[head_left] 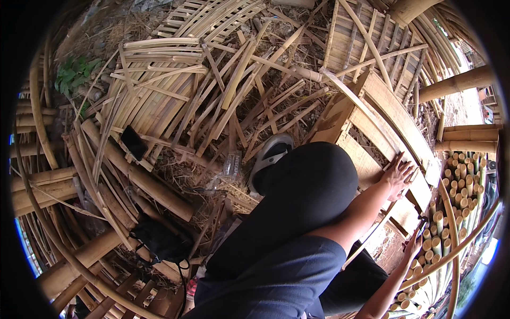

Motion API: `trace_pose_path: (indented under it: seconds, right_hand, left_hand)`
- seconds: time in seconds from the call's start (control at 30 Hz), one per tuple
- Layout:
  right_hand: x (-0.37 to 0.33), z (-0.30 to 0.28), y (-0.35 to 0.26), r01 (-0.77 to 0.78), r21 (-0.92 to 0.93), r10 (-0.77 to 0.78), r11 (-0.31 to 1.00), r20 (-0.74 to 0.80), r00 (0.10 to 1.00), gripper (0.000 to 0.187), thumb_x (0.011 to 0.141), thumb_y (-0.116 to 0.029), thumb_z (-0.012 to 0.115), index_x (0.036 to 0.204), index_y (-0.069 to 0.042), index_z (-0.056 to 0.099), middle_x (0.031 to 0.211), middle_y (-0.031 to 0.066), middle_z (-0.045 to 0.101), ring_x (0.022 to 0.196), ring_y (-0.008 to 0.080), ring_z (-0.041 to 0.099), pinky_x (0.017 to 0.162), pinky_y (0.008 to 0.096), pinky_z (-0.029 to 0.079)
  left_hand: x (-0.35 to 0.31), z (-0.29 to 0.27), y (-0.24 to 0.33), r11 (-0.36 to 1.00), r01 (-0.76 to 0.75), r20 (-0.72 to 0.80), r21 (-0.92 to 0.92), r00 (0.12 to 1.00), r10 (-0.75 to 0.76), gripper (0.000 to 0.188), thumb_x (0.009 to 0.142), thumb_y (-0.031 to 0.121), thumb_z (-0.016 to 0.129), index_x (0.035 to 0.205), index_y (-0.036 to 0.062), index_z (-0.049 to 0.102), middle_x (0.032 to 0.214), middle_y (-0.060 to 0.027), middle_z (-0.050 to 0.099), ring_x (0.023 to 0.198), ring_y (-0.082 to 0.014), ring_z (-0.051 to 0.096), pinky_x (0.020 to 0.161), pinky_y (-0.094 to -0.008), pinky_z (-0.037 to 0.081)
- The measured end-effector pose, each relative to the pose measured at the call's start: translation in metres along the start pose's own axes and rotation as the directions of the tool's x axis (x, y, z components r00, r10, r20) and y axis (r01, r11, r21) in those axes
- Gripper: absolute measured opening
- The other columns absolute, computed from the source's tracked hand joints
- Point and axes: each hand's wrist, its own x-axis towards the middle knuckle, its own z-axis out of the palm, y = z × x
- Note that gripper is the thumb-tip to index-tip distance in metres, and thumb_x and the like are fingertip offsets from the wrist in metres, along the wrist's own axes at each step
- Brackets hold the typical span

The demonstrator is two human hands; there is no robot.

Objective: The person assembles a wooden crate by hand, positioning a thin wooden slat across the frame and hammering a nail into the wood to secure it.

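My left hand (398,176) lies with fingers stretched out on the pale slats of a wooden crate-like frame (372,130), right of my bent knee. A long thin bamboo strip (358,103) runs along the frame's top toward that hand. Lower right, my right hand (411,245) is closed around a small tool with a dark head, which looks like a hammer (423,219). It is held beside the frame's near end, and its handle is mostly covered by the fingers.
Cut bamboo strips (234,90) lie scattered ahead. A black phone (134,142) rests on bamboo at left, above a black bag (162,240). A clear plastic cup (232,164) is near my sandal (272,154). Stacked bamboo poles (459,186) stand at right; a slatted panel (366,42) lies behind.
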Motion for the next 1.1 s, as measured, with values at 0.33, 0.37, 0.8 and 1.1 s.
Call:
trace_pose_path:
  seconds: [0.33,0.37,0.8,1.1]
  right_hand:
    - [0.024,-0.095,-0.215,0.118,-0.932,0.327,-0.343,0.000,0.945,0.068,0.097,-0.057,0.053,0.144,-0.009,0.048,0.122,0.0145,0.057,0.094,0.0198,0.054,0.074,0.0361,0.045]
    - [0.029,-0.113,-0.243,0.075,-0.940,0.284,-0.334,-0.025,0.959,0.067,0.098,-0.055,0.054,0.143,-0.006,0.050,0.118,0.0148,0.063,0.088,0.0184,0.060,0.070,0.0324,0.050]
    - [0.058,-0.172,-0.279,0.122,-0.951,0.035,-0.285,0.117,0.993,0.066,0.094,-0.061,0.059,0.128,-0.005,0.063,0.066,0.0056,0.057,0.047,0.0114,0.050,0.041,0.0272,0.041]
    - [0.085,-0.198,-0.281,0.216,-0.944,0.004,-0.248,0.222,0.975,0.067,0.093,-0.061,0.062,0.129,-0.003,0.063,0.074,0.0055,0.060,0.050,0.0113,0.050,0.042,0.0275,0.039]
  left_hand:
    - [0.018,0.020,0.043,0.984,0.039,0.152,0.174,0.986,-0.066,0.070,0.093,0.057,0.050,0.152,0.0219,0.040,0.165,-0.0130,0.021,0.154,-0.0322,0.013,0.112,-0.0800,0.005]
    - [0.020,0.023,0.043,0.973,0.097,0.152,0.207,0.980,-0.130,0.069,0.094,0.053,0.052,0.153,0.0204,0.038,0.164,-0.0134,0.023,0.153,-0.0326,0.016,0.113,-0.0788,0.005]
    - [0.003,-0.103,0.059,0.198,0.367,0.303,-0.909,0.907,-0.293,0.046,0.103,0.010,0.040,0.144,-0.0092,0.034,0.076,-0.0152,0.057,0.073,-0.0217,0.060,0.099,-0.0404,0.054]
    - [0.027,-0.342,-0.036,0.835,-0.248,-0.758,-0.491,0.594,-0.269,0.027,0.098,0.005,0.046,0.119,-0.0078,0.053,0.103,-0.0272,0.061,0.093,-0.0341,0.065,0.087,-0.0442,0.054]
